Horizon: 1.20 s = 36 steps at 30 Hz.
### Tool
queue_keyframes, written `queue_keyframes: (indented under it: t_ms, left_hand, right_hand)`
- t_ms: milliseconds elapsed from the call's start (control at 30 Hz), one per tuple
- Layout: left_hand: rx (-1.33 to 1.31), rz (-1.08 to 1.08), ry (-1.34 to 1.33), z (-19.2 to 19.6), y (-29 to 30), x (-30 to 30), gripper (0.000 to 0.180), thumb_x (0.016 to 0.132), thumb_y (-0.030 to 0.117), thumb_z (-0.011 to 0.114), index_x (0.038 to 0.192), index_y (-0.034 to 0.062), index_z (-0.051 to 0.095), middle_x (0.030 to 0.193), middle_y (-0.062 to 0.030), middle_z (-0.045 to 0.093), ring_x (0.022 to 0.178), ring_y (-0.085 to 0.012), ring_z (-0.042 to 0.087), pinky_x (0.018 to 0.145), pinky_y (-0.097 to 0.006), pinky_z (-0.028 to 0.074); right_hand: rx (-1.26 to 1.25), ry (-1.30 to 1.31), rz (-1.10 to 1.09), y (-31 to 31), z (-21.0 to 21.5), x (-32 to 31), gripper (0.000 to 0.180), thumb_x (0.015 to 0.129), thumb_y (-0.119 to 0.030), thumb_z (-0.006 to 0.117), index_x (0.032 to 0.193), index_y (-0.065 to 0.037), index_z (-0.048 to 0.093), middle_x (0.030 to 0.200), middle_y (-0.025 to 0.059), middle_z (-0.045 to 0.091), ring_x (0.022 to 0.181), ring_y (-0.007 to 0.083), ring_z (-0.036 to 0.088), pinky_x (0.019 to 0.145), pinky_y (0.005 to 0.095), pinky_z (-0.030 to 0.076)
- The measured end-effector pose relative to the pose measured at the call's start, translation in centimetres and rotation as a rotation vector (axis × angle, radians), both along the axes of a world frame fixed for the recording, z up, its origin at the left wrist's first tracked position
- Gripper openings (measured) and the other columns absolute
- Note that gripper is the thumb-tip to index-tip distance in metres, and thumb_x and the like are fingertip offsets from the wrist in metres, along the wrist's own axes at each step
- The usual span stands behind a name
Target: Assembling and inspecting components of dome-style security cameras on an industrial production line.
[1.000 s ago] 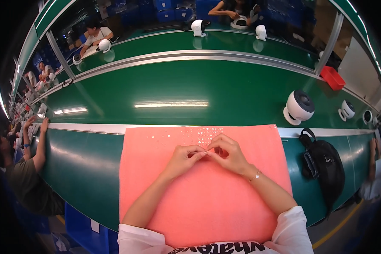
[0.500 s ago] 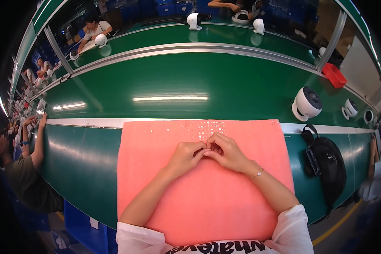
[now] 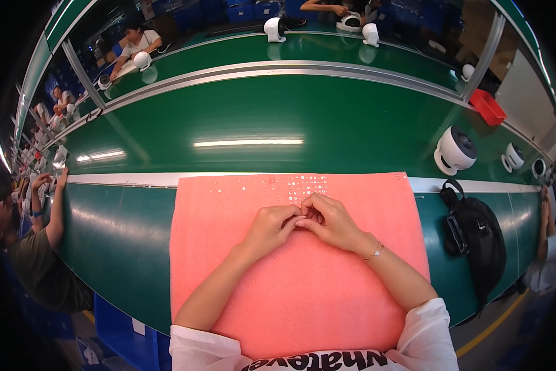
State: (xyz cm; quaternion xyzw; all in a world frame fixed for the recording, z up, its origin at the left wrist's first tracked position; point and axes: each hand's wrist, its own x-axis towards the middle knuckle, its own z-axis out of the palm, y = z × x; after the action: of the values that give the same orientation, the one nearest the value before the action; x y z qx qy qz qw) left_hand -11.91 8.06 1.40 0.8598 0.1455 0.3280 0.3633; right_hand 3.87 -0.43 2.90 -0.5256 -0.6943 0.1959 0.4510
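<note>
My left hand (image 3: 270,227) and my right hand (image 3: 332,221) meet at the fingertips over a pink towel (image 3: 228,260) spread on the green bench. Both hands have their fingers curled and pinched together; anything between them is too small to see. Just beyond my fingers, rows of tiny shiny parts (image 3: 297,183) lie on the towel near its far edge, with a few more scattered to the left (image 3: 228,191). A thin bracelet (image 3: 377,250) is on my right wrist.
A black bag (image 3: 479,238) lies right of the towel. A white round device (image 3: 456,150) stands on the green belt (image 3: 259,117), smaller ones (image 3: 514,157) beyond it, and a red bin (image 3: 488,106) farther back. Another person (image 3: 37,247) sits at my left.
My hands stay joined at the same spot on the towel; only the fingers shift slightly. The view has tilted a little.
</note>
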Motion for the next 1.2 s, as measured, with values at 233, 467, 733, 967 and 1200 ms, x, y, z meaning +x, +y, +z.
queue_keyframes:
  t_ms: [233, 467, 733, 967, 1200]
  left_hand:
    - [-0.004, -0.011, 0.034, 0.3, 0.1, 0.0, 0.005, 0.081, 0.004, 0.059, 0.085, -0.0001, 0.059, 0.075, -0.0148, 0.062, 0.065, -0.0300, 0.061, 0.059, -0.035, 0.049]
    - [-0.024, -0.015, 0.042, 0.2, 0.3, 0.0, 0.007, 0.082, 0.004, 0.059, 0.087, 0.0002, 0.059, 0.078, -0.0148, 0.063, 0.068, -0.0300, 0.062, 0.061, -0.036, 0.049]
    - [-0.028, -0.010, 0.025, -0.4, 0.7, 0.1, 0.008, 0.083, 0.005, 0.059, 0.089, 0.0001, 0.059, 0.079, -0.0147, 0.063, 0.068, -0.0302, 0.062, 0.061, -0.036, 0.049]
    - [-0.047, -0.008, 0.020, -0.5, 0.8, 0.2, 0.008, 0.084, 0.006, 0.058, 0.089, 0.0003, 0.059, 0.080, -0.0146, 0.063, 0.068, -0.0293, 0.062, 0.062, -0.036, 0.049]
    - [-0.035, 0.008, 0.061, -0.6, 0.9, 0.0, 0.010, 0.083, 0.007, 0.059, 0.090, -0.0002, 0.059, 0.080, -0.0139, 0.063, 0.069, -0.0274, 0.062, 0.064, -0.034, 0.049]
  right_hand:
    - [-0.009, -0.038, 0.003, 0.2, -0.1, 0.2, 0.021, 0.080, -0.013, 0.068, 0.083, -0.002, 0.050, 0.075, 0.0099, 0.055, 0.065, 0.0234, 0.055, 0.057, 0.0331, 0.045]
    - [0.002, -0.055, -0.004, 0.4, -0.2, 0.2, 0.022, 0.080, -0.013, 0.068, 0.081, -0.002, 0.049, 0.073, 0.0097, 0.053, 0.063, 0.0253, 0.053, 0.057, 0.0351, 0.044]
    - [-0.022, -0.036, -0.015, 0.8, -0.7, 0.3, 0.021, 0.080, -0.013, 0.068, 0.083, -0.002, 0.050, 0.075, 0.0104, 0.055, 0.065, 0.0259, 0.055, 0.058, 0.0346, 0.045]
    - [-0.008, -0.062, -0.014, 0.9, -0.8, 0.2, 0.020, 0.081, -0.013, 0.067, 0.084, -0.002, 0.050, 0.076, 0.0102, 0.056, 0.066, 0.0262, 0.056, 0.059, 0.0341, 0.046]
    - [-0.060, -0.029, -0.004, 0.9, -0.3, 0.0, 0.018, 0.083, -0.012, 0.065, 0.086, -0.002, 0.050, 0.076, 0.0091, 0.056, 0.064, 0.0196, 0.057, 0.055, 0.0298, 0.047]
